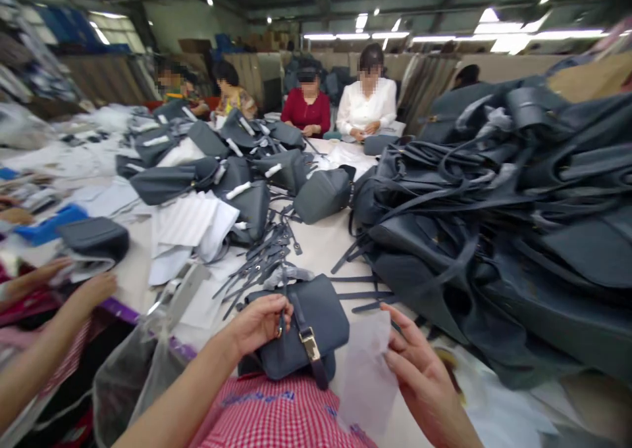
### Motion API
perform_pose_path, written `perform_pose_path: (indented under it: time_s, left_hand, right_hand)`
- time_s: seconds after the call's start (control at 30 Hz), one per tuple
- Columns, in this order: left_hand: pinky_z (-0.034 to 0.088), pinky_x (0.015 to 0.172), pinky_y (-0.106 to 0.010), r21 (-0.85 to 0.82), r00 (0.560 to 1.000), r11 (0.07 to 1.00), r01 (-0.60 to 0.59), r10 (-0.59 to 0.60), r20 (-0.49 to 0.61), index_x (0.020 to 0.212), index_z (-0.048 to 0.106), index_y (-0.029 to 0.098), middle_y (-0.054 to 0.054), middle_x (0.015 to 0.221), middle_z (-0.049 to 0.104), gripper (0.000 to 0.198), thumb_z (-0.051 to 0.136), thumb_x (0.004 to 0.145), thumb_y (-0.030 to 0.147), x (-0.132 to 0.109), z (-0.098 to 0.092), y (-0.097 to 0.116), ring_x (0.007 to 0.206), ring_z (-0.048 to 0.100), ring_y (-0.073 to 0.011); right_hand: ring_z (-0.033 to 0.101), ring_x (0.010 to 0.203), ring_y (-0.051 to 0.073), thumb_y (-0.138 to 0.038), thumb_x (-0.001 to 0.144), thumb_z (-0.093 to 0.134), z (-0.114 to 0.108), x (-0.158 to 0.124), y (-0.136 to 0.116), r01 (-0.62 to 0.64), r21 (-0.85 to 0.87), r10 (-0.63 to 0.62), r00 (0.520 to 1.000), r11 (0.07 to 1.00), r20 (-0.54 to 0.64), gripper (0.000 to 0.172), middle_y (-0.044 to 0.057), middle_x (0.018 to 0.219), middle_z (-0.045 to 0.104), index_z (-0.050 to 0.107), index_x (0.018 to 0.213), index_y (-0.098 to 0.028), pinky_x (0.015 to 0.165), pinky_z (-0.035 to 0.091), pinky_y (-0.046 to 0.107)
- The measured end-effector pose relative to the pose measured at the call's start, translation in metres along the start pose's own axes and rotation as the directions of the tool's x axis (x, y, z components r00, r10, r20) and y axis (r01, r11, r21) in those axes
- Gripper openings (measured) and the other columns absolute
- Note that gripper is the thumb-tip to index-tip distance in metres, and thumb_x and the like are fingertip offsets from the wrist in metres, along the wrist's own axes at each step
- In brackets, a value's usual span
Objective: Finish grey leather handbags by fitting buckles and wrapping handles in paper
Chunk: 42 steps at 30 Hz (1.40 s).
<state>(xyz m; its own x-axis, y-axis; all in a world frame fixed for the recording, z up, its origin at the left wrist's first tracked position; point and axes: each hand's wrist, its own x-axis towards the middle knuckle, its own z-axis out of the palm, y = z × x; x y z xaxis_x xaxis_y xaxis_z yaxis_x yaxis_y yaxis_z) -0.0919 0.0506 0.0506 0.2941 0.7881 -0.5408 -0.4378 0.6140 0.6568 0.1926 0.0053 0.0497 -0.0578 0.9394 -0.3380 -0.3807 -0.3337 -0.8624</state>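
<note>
A dark blue-grey handbag (323,310) with a gold buckle (309,344) on its front strap lies at the table's near edge, against a red checked apron (257,412). My left hand (264,320) pinches a narrow dark strap (282,333) at the bag's left side. To the right of the bag, my right hand (419,369) grips a thin, translucent white sheet (368,369) between thumb and fingers. The sheet hangs down beside the bag. Some clear wrapping (291,273) shows behind the bag's top edge.
A tall heap of dark bags (474,237) rises on the right. Loose straps (269,250), white sheets (190,221) and several more bags (247,204) cover the table. At left, a co-worker's hands (93,290) are at another bag (96,237). People sit across the table.
</note>
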Motion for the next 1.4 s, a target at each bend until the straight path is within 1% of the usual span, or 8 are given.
perform_pose_path:
  time_s: [0.1,0.2,0.47,0.7,1.0,1.2,1.3,1.4]
  left_hand:
    - [0.040,0.046,-0.017,0.012,1.000,1.000,-0.006,0.006,-0.017,0.070,0.063,0.010,0.004,0.056,0.053,0.035,0.085,0.058,0.034,-0.004,-0.006,0.003,0.047,0.048,-0.0048]
    - [0.020,0.039,-0.015,0.017,0.999,0.999,-0.030,0.030,-0.025,0.073,0.065,0.008,0.006,0.052,0.047,0.036,0.085,0.057,0.034,-0.011,-0.013,0.008,0.042,0.037,-0.0023]
    - [0.004,0.040,-0.019,0.112,0.994,0.988,-0.109,0.110,0.000,0.076,0.062,0.011,0.012,0.045,0.037,0.041,0.082,0.061,0.043,-0.033,-0.023,0.026,0.036,0.018,-0.0003]
    - [0.006,0.037,-0.022,0.245,0.985,0.956,-0.162,0.172,-0.021,0.059,0.050,0.018,0.007,0.038,0.047,0.041,0.080,0.055,0.045,-0.043,0.001,0.015,0.029,0.023,-0.0016]
    - [0.012,0.035,-0.021,0.341,0.950,0.919,-0.197,0.264,-0.163,0.057,0.044,0.021,0.008,0.035,0.044,0.041,0.071,0.061,0.052,-0.045,-0.004,-0.019,0.028,0.025,-0.0040]
    - [0.022,0.039,-0.022,0.440,0.935,0.878,-0.189,0.298,-0.194,0.057,0.047,0.020,0.005,0.037,0.048,0.025,0.057,0.074,0.037,-0.040,0.002,-0.029,0.031,0.030,-0.0070]
    - [0.028,0.046,-0.023,0.524,0.895,0.824,-0.214,0.381,-0.233,0.064,0.053,0.019,0.006,0.042,0.049,0.014,0.058,0.073,0.028,-0.046,0.006,-0.028,0.040,0.040,-0.0102]
    - [0.031,0.055,-0.025,0.708,0.733,0.662,-0.247,0.606,-0.310,0.085,0.058,0.020,0.007,0.052,0.051,0.013,0.060,0.075,0.027,-0.062,0.005,-0.027,0.053,0.049,-0.0137]
  right_hand:
    - [0.061,0.070,0.018,-0.039,0.063,0.085,0.047,0.013,0.009,-0.044,-0.150,0.067,0.987,0.988,0.146,0.075,0.000,0.078,0.067,0.052,0.130,-0.026,0.065,0.048,0.029]
    - [0.054,0.057,0.013,-0.040,0.059,0.085,0.075,0.022,0.022,-0.010,-0.267,0.052,0.988,0.964,0.148,0.070,-0.007,0.061,0.058,0.056,0.119,-0.022,0.055,0.042,0.023]
    - [0.047,0.045,0.011,-0.048,0.055,0.083,0.085,0.032,0.041,-0.053,-0.405,0.122,0.982,0.913,0.146,0.040,-0.006,0.050,0.056,0.054,0.060,-0.021,0.043,0.035,0.022]
    - [0.068,0.065,0.021,-0.042,0.063,0.083,0.101,0.025,0.044,-0.155,-0.203,0.212,0.931,0.967,0.297,0.040,0.000,0.078,0.074,0.064,0.092,-0.022,0.059,0.051,0.030]
    - [0.072,0.078,0.027,-0.034,0.053,0.088,0.118,0.018,0.048,-0.243,-0.141,0.276,0.909,0.960,0.311,0.058,0.004,0.086,0.077,0.067,0.105,-0.021,0.070,0.056,0.036]
    - [0.073,0.084,0.027,-0.035,0.067,0.085,0.113,0.013,0.056,-0.225,-0.125,0.256,0.897,0.966,0.361,0.054,0.006,0.098,0.077,0.063,0.114,-0.022,0.072,0.057,0.037]
    - [0.073,0.080,0.027,-0.033,0.062,0.088,0.113,0.013,0.058,-0.218,-0.134,0.252,0.906,0.967,0.341,0.058,0.006,0.096,0.078,0.063,0.113,-0.022,0.070,0.058,0.038]
    - [0.073,0.085,0.028,-0.032,0.060,0.089,0.114,0.010,0.054,-0.218,-0.102,0.239,0.921,0.971,0.308,0.062,0.007,0.101,0.077,0.063,0.115,-0.022,0.075,0.059,0.040]
